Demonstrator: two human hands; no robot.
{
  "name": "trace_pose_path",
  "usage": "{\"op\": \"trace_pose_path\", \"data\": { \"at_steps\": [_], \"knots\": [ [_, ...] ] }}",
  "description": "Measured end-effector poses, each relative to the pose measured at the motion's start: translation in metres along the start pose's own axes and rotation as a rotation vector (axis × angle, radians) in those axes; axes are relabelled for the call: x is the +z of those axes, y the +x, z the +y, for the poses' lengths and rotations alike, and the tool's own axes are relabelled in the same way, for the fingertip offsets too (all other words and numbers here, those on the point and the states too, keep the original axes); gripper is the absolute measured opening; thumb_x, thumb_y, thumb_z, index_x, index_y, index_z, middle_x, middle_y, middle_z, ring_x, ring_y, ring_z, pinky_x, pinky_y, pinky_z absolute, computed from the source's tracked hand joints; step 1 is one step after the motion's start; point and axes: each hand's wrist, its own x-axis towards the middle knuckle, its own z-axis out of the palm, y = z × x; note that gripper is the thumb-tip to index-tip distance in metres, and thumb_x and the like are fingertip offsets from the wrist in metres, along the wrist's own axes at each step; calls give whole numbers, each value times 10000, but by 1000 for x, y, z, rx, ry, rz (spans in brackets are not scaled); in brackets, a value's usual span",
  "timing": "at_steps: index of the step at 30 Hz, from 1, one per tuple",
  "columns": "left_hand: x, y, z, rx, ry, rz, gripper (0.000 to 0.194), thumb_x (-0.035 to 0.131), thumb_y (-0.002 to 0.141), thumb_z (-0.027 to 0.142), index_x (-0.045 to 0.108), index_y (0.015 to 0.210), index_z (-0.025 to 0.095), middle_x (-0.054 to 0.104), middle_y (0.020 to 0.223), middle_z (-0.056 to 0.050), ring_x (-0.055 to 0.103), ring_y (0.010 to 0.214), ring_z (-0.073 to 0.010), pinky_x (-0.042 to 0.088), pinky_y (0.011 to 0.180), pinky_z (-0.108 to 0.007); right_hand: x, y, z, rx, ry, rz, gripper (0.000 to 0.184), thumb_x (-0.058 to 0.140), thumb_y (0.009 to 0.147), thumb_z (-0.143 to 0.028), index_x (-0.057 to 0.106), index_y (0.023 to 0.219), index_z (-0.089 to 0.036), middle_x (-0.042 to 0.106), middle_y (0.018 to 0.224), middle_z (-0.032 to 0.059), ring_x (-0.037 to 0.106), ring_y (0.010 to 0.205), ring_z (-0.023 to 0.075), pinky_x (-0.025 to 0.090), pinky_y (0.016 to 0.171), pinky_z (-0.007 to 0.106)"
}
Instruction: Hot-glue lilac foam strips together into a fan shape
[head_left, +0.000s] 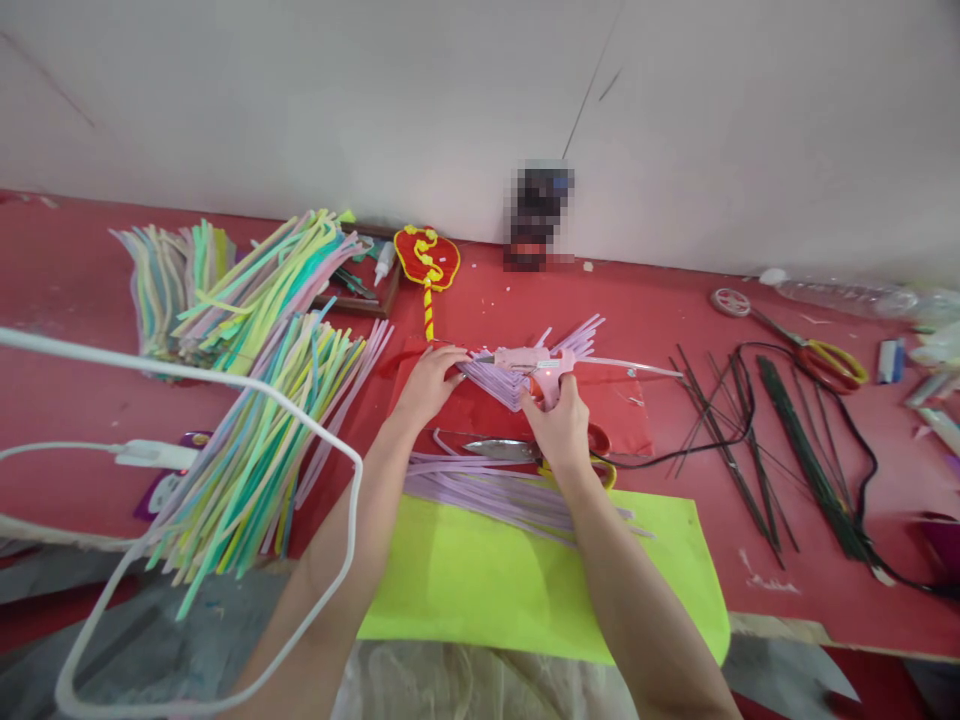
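Note:
My right hand (559,415) is closed around the handle of a pink hot glue gun (521,358), whose nozzle points left. A glue stick (630,366) sticks out of its back. Under the nozzle lies a V-shaped piece of lilac pipe cleaners (491,382), partly hidden by the gun. My left hand (435,380) pinches the left end of this piece between thumb and fingers. Below both hands, scissors (502,450) with red and yellow handles rest by loose lilac pipe cleaners (487,490). A red sheet (630,400) is spread beneath the work.
Colourful pipe cleaner bundles (262,430) cover the left. A white cable (356,530) loops in front there. A red and yellow fan-shaped ornament (426,258) lies at the back. Right are dark stems (810,450), a black cord (750,400) and more scissors (829,365). A yellow-green sheet (480,590) lies in front.

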Motion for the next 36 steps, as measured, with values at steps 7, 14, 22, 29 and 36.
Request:
{"op": "trace_pose_path", "data": {
  "at_steps": [7, 14, 22, 29, 36],
  "knots": [
    [-6, 0, 5, -53, -1, -26, 291, 565, 796, 52, 637, 1040, 192, 664, 1138, -53, 566, 1131, -184, 380, 1049, -385, 11, -4, -6, -105, -241, 35, 321, 545, 807, -388, 507, 1017, -148, 610, 992, 132, 594, 831, 241, 420, 623, 294],
    [-6, 1, 4, -81, 6, -13, 347, 584, 785, 60, 610, 1106, 192, 657, 1145, -62, 580, 1111, -195, 418, 1015, -381, 19, -7, -5, -158, -368, 45, 312, 504, 854, -365, 522, 1082, -153, 591, 1000, 106, 594, 795, 211, 387, 555, 267],
    [-5, 0, 3, -103, -4, -36, 391, 586, 769, 34, 606, 1123, 199, 653, 1155, -63, 562, 1139, -200, 398, 1041, -391, 23, -6, -9, -204, -426, 68, 295, 503, 855, -334, 527, 1087, -154, 588, 991, 95, 587, 816, 205, 361, 516, 252],
    [-4, 0, 3, -123, -4, -37, 390, 589, 773, 36, 602, 1128, 199, 647, 1172, -60, 555, 1156, -198, 397, 1045, -382, 27, -6, -7, -230, -435, 84, 285, 480, 869, -332, 525, 1086, -152, 585, 981, 96, 587, 832, 209, 363, 502, 251],
    [-4, 0, 2, -121, 6, -35, 383, 591, 777, 45, 602, 1127, 202, 644, 1175, -56, 563, 1142, -196, 405, 1037, -370, 27, -6, -7, -228, -406, 60, 307, 465, 873, -315, 513, 1119, -139, 580, 1005, 116, 587, 850, 218, 404, 525, 261]
  ]
}}
